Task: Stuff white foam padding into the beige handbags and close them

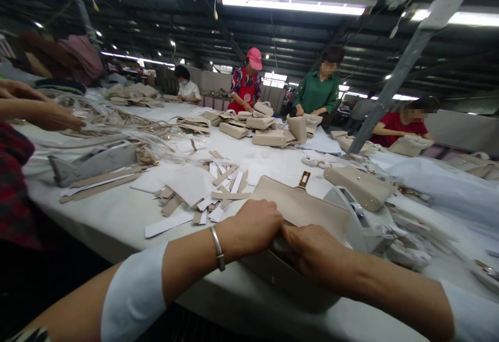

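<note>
Hands are gripping a beige handbag [300, 207] at the near edge of the white desk [128, 212]: left hand [255, 225] and right hand [314, 251] both closing on its flap, gold clasp showing.

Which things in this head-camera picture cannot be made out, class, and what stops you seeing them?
- Fingertips of the left hand and right hand: curled under onto the bag, hidden by the knuckles.
- Bag's near side: covered by both hands.
- Clasp: too small for detail.
- Co-worker's hand: arm cut by the left edge.
- Far bags: blurred, too small to count.
</note>
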### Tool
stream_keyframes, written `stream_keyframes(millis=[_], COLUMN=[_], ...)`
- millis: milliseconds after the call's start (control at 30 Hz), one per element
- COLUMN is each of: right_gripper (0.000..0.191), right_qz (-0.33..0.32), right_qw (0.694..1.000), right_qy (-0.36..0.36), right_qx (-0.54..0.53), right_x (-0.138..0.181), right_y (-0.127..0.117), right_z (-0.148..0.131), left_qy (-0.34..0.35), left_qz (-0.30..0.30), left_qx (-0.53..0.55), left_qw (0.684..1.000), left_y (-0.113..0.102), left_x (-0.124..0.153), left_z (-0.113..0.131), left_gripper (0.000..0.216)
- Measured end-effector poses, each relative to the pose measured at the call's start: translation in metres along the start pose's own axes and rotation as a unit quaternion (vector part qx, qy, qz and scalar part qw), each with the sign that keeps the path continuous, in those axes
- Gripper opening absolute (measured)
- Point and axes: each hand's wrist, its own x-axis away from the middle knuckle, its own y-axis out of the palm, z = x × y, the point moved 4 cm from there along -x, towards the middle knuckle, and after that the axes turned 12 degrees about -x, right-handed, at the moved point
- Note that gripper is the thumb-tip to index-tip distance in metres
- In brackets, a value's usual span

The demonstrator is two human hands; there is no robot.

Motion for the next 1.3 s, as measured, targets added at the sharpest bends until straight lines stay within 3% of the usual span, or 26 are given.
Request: stream_keyframes(millis=[133,300,367,533,633,767,833,967,1067,1200,1300], right_gripper=[0.021,0.016,0.019,0.037,0.048,0.026,0.011,0.02,0.015,0.011,0.009], right_qz=[-0.008,-0.097,-0.099,-0.043,0.032,0.118,0.094,-0.019,-0.098,-0.203,-0.227], right_qw=[0.997,0.991,0.99,0.999,0.999,0.991,0.991,0.991,0.98,0.959,0.959], right_qy=[0.015,0.001,0.016,0.02,-0.01,-0.033,-0.011,0.01,-0.008,-0.002,0.063], right_qx=[0.079,0.093,0.103,0.026,-0.014,0.062,0.099,0.135,0.171,0.198,0.161], right_x=[-0.003,-0.019,-0.023,-0.008,0.013,0.032,0.031,0.016,0.004,0.001,0.006], right_y=[0.004,0.012,0.006,-0.011,-0.015,-0.017,-0.015,-0.01,-0.011,-0.026,-0.041], right_z=[-0.006,-0.015,-0.01,0.012,0.016,0.01,0.009,0.009,0.006,0.001,0.002], left_qy=[0.028,-0.011,-0.015,-0.031,-0.047,-0.059,-0.063,-0.07,-0.063,-0.038,-0.026], left_qz=[-0.016,0.021,0.026,0.027,0.031,0.039,0.041,0.04,0.041,0.051,0.059], left_qx=[-0.039,-0.012,-0.003,-0.008,-0.005,0.012,0.023,0.041,0.049,0.075,0.08], left_qw=[0.999,1.0,1.0,0.999,0.998,0.997,0.997,0.996,0.996,0.995,0.995], left_y=[0.002,0.007,0.007,0.01,0.016,0.02,0.02,0.018,0.017,0.015,0.013], left_x=[-0.014,0.001,0.005,0.001,-0.003,-0.004,-0.003,-0.002,-0.001,0.003,0.004], left_z=[0.004,-0.004,-0.009,-0.017,-0.018,-0.018,-0.018,-0.018,-0.018,-0.014,-0.008], left_gripper=[0.012,0.014,0.016,0.026,0.026,0.023,0.023,0.022,0.02,0.018,0.019])
